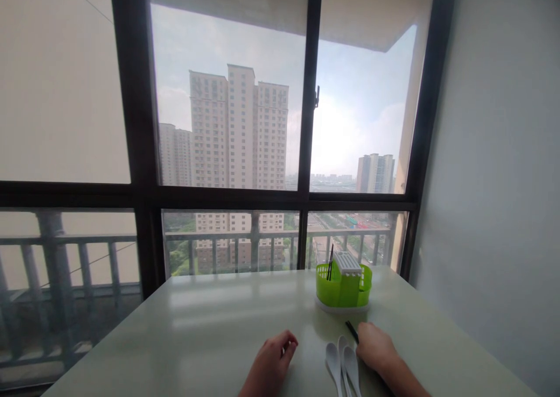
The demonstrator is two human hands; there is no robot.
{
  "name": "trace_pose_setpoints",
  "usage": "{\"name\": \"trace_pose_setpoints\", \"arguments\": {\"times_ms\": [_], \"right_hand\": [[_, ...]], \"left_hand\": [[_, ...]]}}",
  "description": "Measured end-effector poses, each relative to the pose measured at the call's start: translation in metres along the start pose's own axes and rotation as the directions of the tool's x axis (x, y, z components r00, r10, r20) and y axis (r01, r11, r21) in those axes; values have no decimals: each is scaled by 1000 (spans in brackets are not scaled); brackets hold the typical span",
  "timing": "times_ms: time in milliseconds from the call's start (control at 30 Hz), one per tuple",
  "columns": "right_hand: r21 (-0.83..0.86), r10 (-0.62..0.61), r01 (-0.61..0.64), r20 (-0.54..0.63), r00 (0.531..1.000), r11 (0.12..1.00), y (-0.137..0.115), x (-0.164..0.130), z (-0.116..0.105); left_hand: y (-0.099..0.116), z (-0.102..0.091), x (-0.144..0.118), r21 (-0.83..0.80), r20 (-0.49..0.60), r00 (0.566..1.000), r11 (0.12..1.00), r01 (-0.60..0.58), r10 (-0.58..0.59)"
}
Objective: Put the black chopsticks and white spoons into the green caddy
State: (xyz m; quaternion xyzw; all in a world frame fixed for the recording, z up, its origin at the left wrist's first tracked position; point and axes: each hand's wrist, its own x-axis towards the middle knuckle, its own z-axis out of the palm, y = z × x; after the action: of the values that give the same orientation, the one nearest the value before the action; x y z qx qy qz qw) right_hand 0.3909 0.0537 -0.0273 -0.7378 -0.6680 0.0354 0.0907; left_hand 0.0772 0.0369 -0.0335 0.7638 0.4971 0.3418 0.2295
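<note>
Utensil handling appears partway: dark sticks [329, 266] stand in the green caddy [349, 292] at far right, three white spoons [351, 362] lie outside it, near, the right hand [375, 344] grips a dark utensil [350, 330], and the left hand [273, 356], loosely curled, shows nothing held.

Left hand [275, 351] and right hand [375, 345], both bare and rounded in outline; left forearm [257, 384] and right forearm [405, 376], also bare.
</note>
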Motion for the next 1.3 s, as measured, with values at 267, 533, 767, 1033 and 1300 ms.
{"name": "trace_pose_setpoints", "arguments": {"times_ms": [267,533,767,1033,1300], "right_hand": [[-126,-2,2,1,1000,992,-15,-9,-19],[-23,-10,5,-207,978,1000,-29,-19,-70],[462,-212,422,-439,873,780,-99,-43,-119],[714,-298,445,-333,895,540,-131,-36,-61],[768,-334,438,-305,892,468,-130,-35,-84]], "left_hand": [[1,-1,-1,-7,-12,1000,1000,-18,18],[3,-1,-1,-36,0,1000,999,-26,26],[11,-7,-4,-175,-5,995,980,-98,98],[17,-9,-6,-187,76,979,967,-173,190],[14,-3,-4,-63,121,983,989,-130,137]]}}
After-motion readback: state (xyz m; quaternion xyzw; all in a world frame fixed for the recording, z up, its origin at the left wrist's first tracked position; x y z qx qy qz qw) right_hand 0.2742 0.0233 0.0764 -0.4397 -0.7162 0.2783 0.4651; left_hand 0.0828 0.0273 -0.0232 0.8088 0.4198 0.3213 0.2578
